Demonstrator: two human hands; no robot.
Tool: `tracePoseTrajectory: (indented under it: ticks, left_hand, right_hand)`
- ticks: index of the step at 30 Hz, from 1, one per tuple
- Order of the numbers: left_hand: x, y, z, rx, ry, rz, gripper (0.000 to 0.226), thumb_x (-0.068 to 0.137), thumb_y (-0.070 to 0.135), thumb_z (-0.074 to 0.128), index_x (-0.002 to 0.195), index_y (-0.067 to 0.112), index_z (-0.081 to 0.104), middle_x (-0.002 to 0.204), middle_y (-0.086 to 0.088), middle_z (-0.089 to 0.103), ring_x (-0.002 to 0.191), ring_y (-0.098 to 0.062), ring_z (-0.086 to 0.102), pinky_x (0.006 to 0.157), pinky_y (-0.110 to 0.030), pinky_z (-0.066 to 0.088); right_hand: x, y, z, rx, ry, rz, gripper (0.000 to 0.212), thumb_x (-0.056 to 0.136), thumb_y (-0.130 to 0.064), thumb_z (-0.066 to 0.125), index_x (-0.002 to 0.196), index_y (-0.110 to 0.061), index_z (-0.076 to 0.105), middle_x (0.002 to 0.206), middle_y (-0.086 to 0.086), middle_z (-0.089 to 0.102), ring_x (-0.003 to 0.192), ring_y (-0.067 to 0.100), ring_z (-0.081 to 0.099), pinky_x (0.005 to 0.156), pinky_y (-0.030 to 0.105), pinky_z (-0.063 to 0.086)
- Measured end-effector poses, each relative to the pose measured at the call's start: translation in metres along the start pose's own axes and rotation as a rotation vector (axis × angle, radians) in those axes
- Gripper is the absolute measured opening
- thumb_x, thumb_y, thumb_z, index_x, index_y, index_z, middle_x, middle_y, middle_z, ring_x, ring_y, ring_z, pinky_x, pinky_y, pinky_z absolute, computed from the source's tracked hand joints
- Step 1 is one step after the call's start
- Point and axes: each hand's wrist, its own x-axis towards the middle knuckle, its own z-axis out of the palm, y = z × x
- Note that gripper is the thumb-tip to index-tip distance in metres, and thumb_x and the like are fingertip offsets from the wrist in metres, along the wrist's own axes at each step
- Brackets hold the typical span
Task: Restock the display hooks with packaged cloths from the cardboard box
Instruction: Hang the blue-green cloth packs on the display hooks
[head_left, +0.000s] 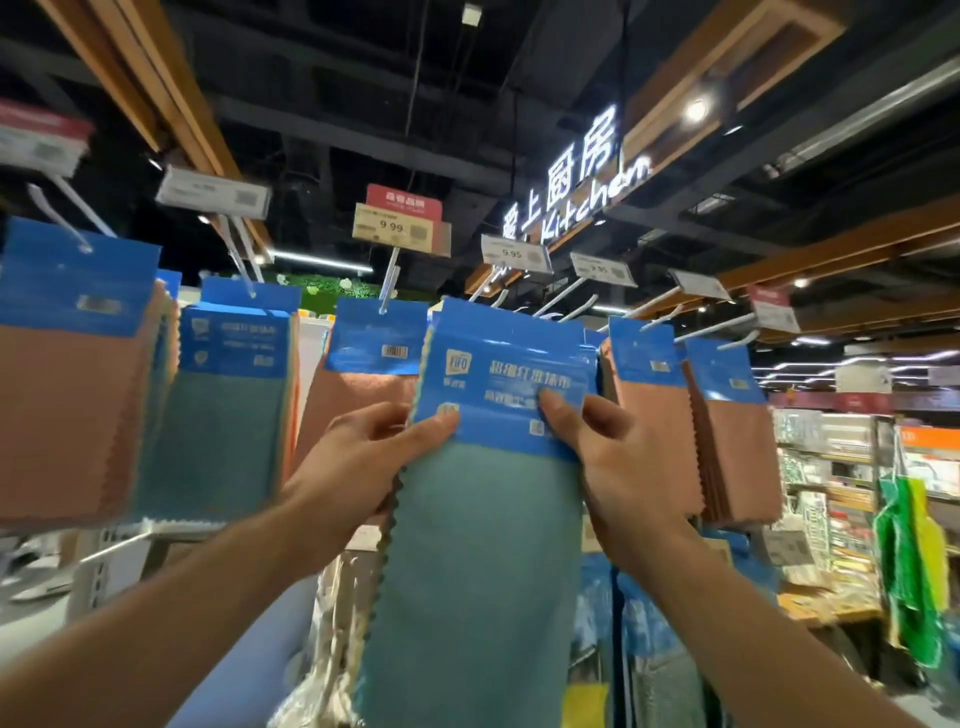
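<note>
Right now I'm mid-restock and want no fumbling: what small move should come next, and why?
Probably lift the cloth pack a little and guide its header onto the bare hook by its top edge. The left hand and right hand both pinch the header, which sits close to that hook.

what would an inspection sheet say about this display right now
surface: nothing seen; goods hang on hooks
job's things: teal pack held up before bare hooks; hung packs to either side; box not in view
clutter: nothing seen
grippers: left hand and right hand each pinch the pack's blue header, thumbs on its front
cables: thin lines drop from the ceiling
surroundings: price tags above the hooks, lit Kitchen sign, stocked shelves at right
</note>
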Motion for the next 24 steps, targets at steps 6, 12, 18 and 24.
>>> tracePoseTrajectory:
  ticks: [6, 12, 18, 24]
  left_hand:
    - [0.067, 0.006, 0.007, -0.074, 0.070, 0.011, 0.026, 0.085, 0.038, 0.077, 0.079, 0.013, 0.077, 0.085, -0.013, 0.076, 0.069, -0.026, 0.070, 0.069, -0.034, 0.056]
    - [0.113, 0.007, 0.011, 0.005, 0.161, 0.017, 0.049, 0.085, 0.043, 0.077, 0.098, -0.003, 0.073, 0.092, -0.021, 0.076, 0.065, -0.025, 0.066, 0.059, -0.032, 0.057]
    - [0.135, -0.001, 0.004, 0.058, 0.170, 0.045, 0.058, 0.082, 0.049, 0.077, 0.100, -0.006, 0.070, 0.079, -0.019, 0.074, 0.060, -0.023, 0.064, 0.059, -0.032, 0.056]
    - [0.132, -0.010, 0.006, 0.067, 0.155, 0.049, 0.051, 0.080, 0.050, 0.078, 0.088, 0.000, 0.073, 0.072, -0.010, 0.071, 0.060, -0.023, 0.065, 0.064, -0.036, 0.056]
  right_hand:
    - [0.071, 0.006, 0.002, -0.023, 0.079, 0.064, 0.013, 0.087, -0.028, 0.075, 0.092, -0.015, 0.075, 0.093, 0.005, 0.078, 0.089, 0.025, 0.075, 0.085, 0.047, 0.060]
    - [0.112, 0.008, 0.005, -0.032, 0.086, 0.080, 0.022, 0.089, -0.023, 0.074, 0.098, -0.003, 0.073, 0.091, 0.011, 0.078, 0.086, 0.030, 0.075, 0.081, 0.048, 0.061]
    - [0.131, 0.014, 0.009, -0.029, 0.068, 0.085, 0.022, 0.091, -0.021, 0.072, 0.100, -0.001, 0.074, 0.092, 0.012, 0.078, 0.081, 0.025, 0.076, 0.073, 0.038, 0.063]
    - [0.132, 0.018, 0.000, -0.069, 0.084, 0.013, 0.020, 0.094, -0.017, 0.068, 0.077, -0.005, 0.065, 0.048, -0.010, 0.065, 0.041, 0.002, 0.061, 0.040, 0.012, 0.043]
